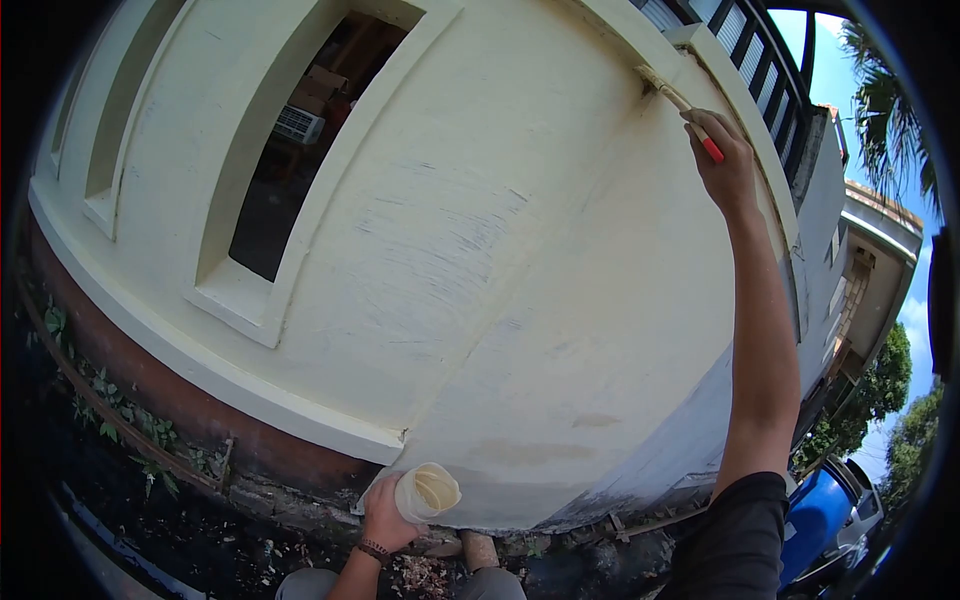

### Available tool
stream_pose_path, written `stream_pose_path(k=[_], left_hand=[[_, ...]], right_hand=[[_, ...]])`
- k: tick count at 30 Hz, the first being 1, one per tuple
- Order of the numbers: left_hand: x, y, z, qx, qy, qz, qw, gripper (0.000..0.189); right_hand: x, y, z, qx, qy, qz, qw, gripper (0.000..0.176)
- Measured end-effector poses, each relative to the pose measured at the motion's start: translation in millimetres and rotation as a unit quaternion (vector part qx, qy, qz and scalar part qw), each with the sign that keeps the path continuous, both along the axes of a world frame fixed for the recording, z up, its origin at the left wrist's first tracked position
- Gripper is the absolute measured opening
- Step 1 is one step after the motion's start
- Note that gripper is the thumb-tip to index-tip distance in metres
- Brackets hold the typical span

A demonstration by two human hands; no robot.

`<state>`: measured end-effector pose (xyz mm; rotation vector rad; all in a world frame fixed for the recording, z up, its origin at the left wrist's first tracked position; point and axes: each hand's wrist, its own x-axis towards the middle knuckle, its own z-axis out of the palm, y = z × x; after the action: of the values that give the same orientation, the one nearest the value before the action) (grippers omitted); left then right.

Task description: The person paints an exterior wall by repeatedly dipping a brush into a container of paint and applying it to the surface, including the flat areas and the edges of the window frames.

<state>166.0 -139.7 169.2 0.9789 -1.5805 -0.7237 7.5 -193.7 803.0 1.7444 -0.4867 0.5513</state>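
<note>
Brushwork on a cream wall [500,250]

Low down, the left hand [385,518] curls around a plastic paint cup [428,492]; up high, the right hand [722,160] pinches a red-tipped paintbrush [672,95], bristles touching just under the ledge [690,38].

Outside a house, cream wall [480,250], window opening [300,150], balcony railing [760,50], trees [885,110]

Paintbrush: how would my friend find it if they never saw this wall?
Start at the cream wall and look up to its top right, just under the ledge. There the raised right hand holds the paintbrush, bristles against the wall. It is the only thin stick with a red handle tip; the left hand holds a pale cup low down.
</note>
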Motion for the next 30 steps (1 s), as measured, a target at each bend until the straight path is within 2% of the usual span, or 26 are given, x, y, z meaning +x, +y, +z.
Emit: stream_pose_path(k=[6, 9, 12, 14, 18, 24, 28, 30], left_hand=[[1.6, 0.6, 0.4, 0.002, -0.023, -0.008, 1.000, 0.098], [2.7, 1.4, -0.6, 0.004, -0.016, -0.008, 1.000, 0.099], [2.3, 3.0, 3.3, 0.007, -0.006, 0.003, 1.000, 0.092], [1.5, 3.0, 1.1, 0.010, -0.018, -0.001, 1.000, 0.091], [-1.8, 3.0, -1.0, 0.010, -0.023, -0.012, 1.000, 0.089], [-1.4, 4.1, 1.1, -0.004, -0.037, 0.005, 0.999, 0.091], [-5.3, 5.2, -1.3, -0.009, -0.022, -0.013, 1.000, 0.086], [-6.3, 8.0, 0.6, -0.016, -0.021, -0.016, 1.000, 0.086]], right_hand=[[-4.8, -9.6, -0.5, 0.040, -0.010, 0.006, 0.999, 0.020], [-20.4, -4.9, -0.1, 0.010, -0.022, 0.026, 0.999, 0.021], [-25.3, 1.7, -5.5, -0.003, -0.025, 0.024, 0.999, 0.022], [-19.9, 0.0, -11.8, -0.006, 0.012, 0.017, 1.000, 0.021], [-20.0, -10.3, -7.0, 0.009, -0.014, -0.003, 1.000, 0.021], [-45.9, -0.2, -14.9, -0.049, -0.062, 0.027, 0.996, 0.020], [-17.1, -21.0, -20.1, -0.100, -0.116, -0.074, 0.985, 0.021], [2.4, -31.3, -24.8, -0.108, -0.115, -0.067, 0.985, 0.026]])
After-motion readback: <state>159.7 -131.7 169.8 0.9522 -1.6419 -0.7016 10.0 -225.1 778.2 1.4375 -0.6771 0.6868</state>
